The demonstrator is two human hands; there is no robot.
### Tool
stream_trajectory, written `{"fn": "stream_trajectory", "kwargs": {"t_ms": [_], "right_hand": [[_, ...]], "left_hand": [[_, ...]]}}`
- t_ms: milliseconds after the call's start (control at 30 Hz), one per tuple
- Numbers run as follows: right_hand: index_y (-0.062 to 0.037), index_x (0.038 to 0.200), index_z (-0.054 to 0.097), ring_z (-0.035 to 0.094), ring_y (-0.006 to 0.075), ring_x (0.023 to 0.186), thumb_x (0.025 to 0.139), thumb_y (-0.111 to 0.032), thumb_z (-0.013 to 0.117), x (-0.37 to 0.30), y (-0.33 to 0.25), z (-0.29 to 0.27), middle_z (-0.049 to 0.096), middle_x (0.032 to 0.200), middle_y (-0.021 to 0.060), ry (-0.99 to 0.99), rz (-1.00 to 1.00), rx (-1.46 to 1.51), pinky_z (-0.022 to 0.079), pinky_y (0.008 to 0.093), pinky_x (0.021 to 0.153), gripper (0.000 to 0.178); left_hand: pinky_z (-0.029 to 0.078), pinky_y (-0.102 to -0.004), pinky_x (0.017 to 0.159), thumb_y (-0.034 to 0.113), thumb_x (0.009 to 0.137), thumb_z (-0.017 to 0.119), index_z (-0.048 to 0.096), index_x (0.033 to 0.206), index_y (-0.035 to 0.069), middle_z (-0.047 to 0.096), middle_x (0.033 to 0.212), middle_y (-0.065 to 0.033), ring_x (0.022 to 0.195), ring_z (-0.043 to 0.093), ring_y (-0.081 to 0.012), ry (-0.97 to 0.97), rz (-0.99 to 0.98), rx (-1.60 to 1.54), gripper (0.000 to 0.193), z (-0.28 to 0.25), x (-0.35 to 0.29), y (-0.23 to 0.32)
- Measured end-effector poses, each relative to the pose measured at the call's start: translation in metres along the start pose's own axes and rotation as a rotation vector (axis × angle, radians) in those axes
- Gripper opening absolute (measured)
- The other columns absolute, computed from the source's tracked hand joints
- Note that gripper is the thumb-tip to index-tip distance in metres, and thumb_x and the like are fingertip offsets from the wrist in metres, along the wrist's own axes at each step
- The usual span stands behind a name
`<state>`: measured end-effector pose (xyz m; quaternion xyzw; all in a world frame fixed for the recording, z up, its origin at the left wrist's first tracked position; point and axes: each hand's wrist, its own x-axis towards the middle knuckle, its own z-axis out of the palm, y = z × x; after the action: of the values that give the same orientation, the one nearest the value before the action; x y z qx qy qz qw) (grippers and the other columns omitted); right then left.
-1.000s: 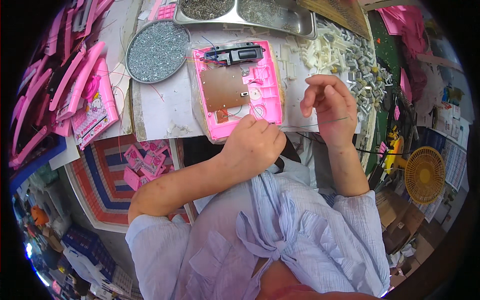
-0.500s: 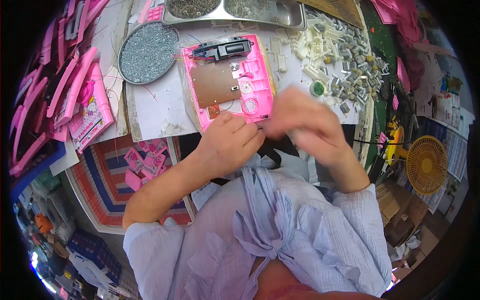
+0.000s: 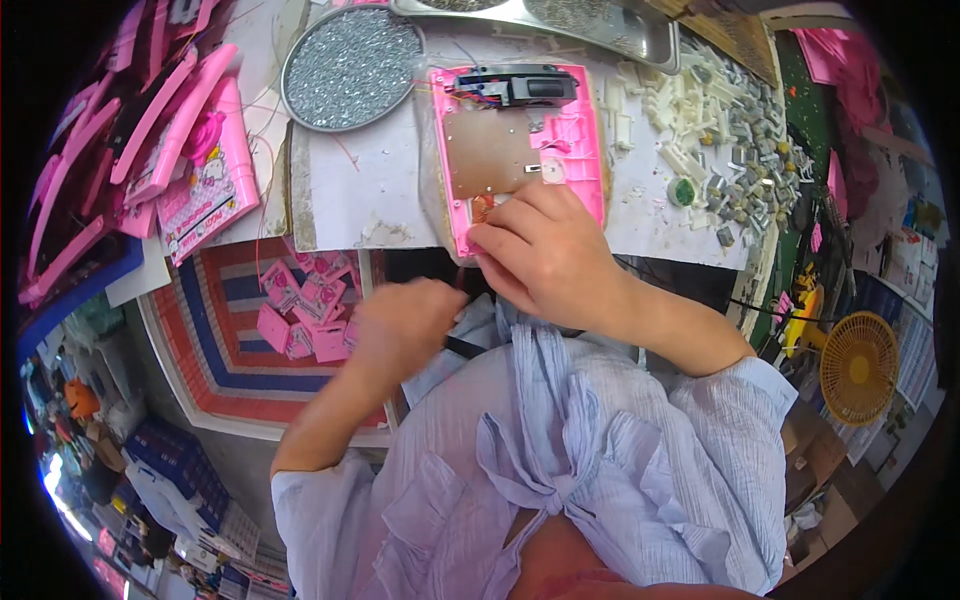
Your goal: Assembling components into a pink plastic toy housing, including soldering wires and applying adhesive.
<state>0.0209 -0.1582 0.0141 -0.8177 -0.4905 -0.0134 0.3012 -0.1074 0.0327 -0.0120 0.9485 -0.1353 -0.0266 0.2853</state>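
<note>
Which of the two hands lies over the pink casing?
The right hand lies over the lower part of the pink casing; the left hand is blurred, lower and further left in the picture, not over it.

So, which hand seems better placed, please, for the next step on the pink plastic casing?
Probably the right hand: it lies over the pink plastic casing, while the blurred left hand sits outside its near edge.

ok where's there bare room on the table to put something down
Mostly bare: the table between the round metal tray and the pink housing, down to the front edge, bar small scraps; and a smaller patch between the housing and the green round piece. Crowded: the right, with white parts and metal parts, and the left, under piled pink pieces.
</note>
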Motion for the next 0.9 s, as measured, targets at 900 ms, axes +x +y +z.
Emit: {"fn": "stream_trajectory", "kwargs": {"t_ms": [900], "right_hand": [[-0.0071,0.1,0.07,0.061,0.0261,0.083,0.074,-0.028,0.081,0.004,0.026,-0.056,0.064,0.085,0.0059,-0.225,-0.041,0.2,0.048,0.0412,0.072,0.035]], "left_hand": [[0.034,-0.0411,0.08,0.042,0.076,0.08,0.068,0.125,0.018,0.058,0.093,-0.0022,0.081,0.055,-0.0193,0.131,0.157,0.097,0.056,-0.037,0.065,-0.015]]}}
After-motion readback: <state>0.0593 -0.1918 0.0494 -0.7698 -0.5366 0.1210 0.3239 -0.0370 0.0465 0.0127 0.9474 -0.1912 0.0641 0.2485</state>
